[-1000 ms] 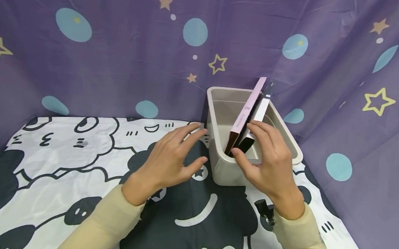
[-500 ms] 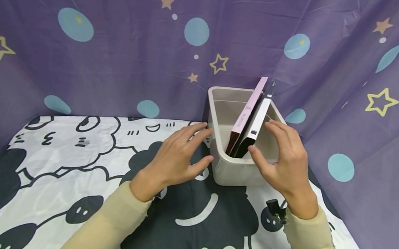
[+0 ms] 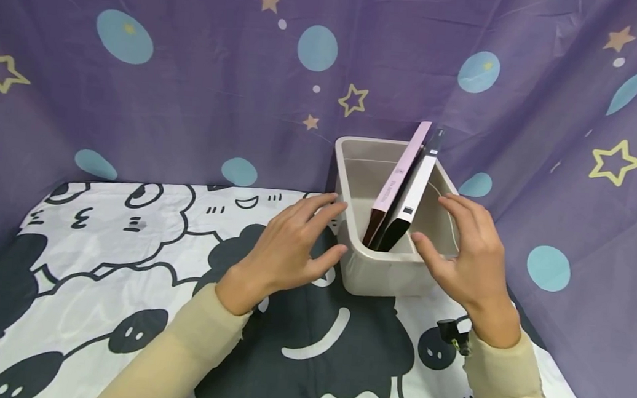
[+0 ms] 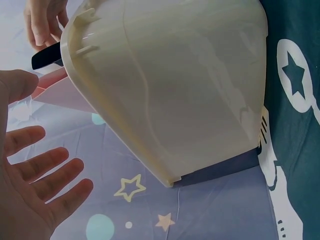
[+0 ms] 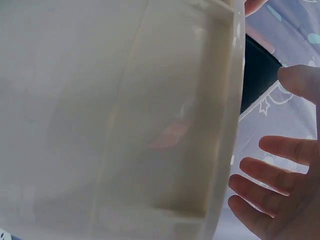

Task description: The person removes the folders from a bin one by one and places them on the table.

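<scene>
Purple curtain [image 3: 193,91], pink book [image 3: 407,159], lettering [image 3: 388,192] only in head view, both grips [image 3: 290,241] [image 3: 475,262] spread, empty

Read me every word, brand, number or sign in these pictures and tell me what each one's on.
No text is clear enough to quote.
Pink book: spine lettering, too small to read.
White-and-black book: a dark square and a tiny mark near the top of the spine, illegible.
Storage bin: none visible.
Cartoon-print cloth: a 3-like squiggle, apparently part of a face.
Purple curtain: printed shapes only.
</scene>
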Demonstrator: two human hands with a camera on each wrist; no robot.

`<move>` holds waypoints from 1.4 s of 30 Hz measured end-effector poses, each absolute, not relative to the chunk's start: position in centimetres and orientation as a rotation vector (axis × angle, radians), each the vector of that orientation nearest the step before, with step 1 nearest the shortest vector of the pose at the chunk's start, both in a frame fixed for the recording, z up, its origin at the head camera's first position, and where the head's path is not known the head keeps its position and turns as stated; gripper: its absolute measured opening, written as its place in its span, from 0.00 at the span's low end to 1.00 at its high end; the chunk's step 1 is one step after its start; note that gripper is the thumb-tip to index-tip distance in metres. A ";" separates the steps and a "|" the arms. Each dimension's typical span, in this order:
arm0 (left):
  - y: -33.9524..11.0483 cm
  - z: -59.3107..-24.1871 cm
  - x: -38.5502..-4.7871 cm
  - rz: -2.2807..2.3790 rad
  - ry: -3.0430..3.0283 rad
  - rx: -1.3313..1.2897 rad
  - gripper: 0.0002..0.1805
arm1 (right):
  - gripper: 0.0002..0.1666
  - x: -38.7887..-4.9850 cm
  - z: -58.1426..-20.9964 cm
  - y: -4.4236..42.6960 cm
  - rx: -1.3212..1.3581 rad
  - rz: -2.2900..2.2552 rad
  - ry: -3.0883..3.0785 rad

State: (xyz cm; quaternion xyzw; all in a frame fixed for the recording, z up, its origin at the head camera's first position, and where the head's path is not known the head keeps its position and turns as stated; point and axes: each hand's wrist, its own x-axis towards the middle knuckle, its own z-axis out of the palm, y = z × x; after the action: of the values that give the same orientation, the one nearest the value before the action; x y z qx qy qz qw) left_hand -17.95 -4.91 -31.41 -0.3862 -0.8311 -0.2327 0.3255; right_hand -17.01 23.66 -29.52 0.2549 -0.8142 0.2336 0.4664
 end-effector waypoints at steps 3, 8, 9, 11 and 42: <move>-4.8 -31.4 -18.1 -0.611 -2.167 -1.010 0.32 | 0.40 -17.3 -29.7 24.1 0.609 0.582 -2.028; -4.6 -31.2 -18.3 -0.621 -2.163 -1.011 0.32 | 0.42 -17.8 -30.2 24.8 0.570 0.611 -2.054; -4.5 -31.2 -18.4 -0.621 -2.165 -1.012 0.31 | 0.42 -17.9 -30.3 24.9 0.561 0.615 -2.059; -4.4 -31.1 -18.5 -0.623 -2.166 -1.015 0.32 | 0.43 -18.2 -30.5 25.2 0.551 0.633 -2.071; -3.2 -30.4 -19.3 -0.738 -2.212 -1.053 0.31 | 0.43 -18.8 -31.5 28.7 0.337 0.721 -2.459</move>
State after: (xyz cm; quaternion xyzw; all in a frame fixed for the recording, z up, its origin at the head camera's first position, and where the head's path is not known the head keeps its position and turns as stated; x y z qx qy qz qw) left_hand -19.29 -3.20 -30.36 -0.3942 -0.8280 -0.2764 0.2875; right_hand -18.76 28.67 -31.47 0.1254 -0.9147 0.2681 0.2751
